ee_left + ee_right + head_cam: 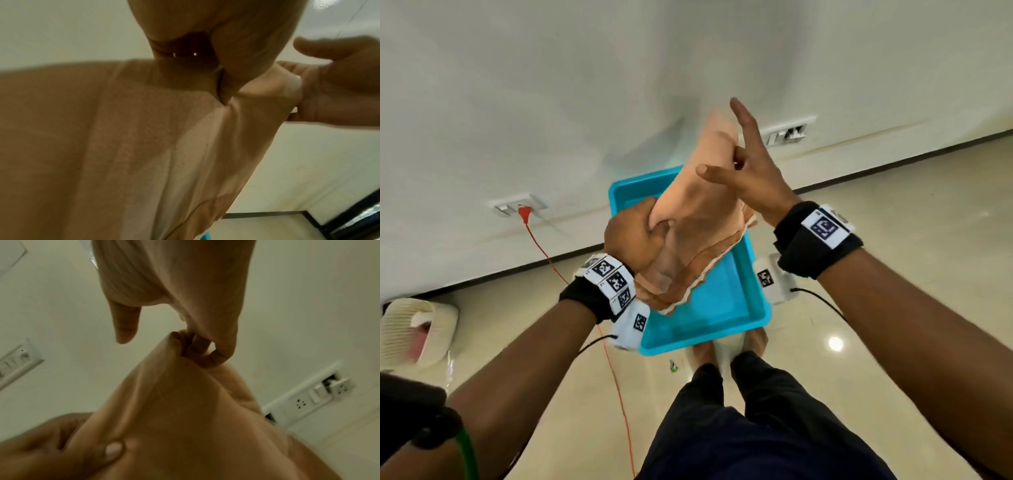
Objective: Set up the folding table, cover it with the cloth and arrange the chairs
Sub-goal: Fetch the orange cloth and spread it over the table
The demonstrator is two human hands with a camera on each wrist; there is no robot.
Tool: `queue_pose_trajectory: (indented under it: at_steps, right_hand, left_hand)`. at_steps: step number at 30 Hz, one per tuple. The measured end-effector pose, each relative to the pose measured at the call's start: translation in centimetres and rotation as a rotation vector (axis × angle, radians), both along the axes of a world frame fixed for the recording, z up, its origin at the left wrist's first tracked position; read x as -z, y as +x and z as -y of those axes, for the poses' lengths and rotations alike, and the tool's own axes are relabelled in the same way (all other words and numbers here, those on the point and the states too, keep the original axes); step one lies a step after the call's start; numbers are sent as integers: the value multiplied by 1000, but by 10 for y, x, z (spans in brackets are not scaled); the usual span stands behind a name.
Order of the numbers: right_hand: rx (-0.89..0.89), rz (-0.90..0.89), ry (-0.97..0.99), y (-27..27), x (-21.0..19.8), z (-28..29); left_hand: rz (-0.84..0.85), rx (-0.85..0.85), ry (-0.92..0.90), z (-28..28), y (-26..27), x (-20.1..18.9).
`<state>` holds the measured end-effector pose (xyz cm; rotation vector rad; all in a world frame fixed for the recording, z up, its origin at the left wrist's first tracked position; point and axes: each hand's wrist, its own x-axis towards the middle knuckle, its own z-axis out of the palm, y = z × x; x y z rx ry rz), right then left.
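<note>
My left hand (633, 236) fisted round the peach cloth (695, 219), my right hand (750, 171) pinching its far end, other fingers straight, cloth running near-left to far-right above the blue tray (743, 301)

A peach-orange cloth (698, 219) with a slightly darker border and a pale edge hangs above a bright turquoise tray (736, 305). Both wrists wear black bands (822, 246) carrying white tags printed with black square codes. A red-orange cable (616, 387) runs from a white wall socket (517, 205) across glossy cream floor tiles (911, 274). The wall (551, 85) is off-white with a dark skirting strip. The trousers (739, 428) are dark navy.
</note>
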<state>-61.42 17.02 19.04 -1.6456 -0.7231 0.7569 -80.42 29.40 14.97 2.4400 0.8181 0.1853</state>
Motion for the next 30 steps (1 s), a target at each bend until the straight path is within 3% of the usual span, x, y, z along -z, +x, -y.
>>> queue_pose_trajectory:
  at_steps: [3,6,15,21,26,30]
  right_hand:
    - [-124,125,-62,17,-14,46]
    - [-93,140,-68,24,-16,80]
    - [428,333,28,41,-37,176]
    - [555,494,42,52,-73,309]
    - [584,645,-154,36,-86,441]
    - [664,635,-266,14,-83,549]
  left_hand:
    - [5,134,103,-1,29,-36]
    - [-20,304,206,7,58,-72]
    - [21,640,305,81,143,-128]
    - [97,782,203,205,186,-126]
    - [4,861,42,341,198,-95]
    - [-95,953,-135,463,191,-66]
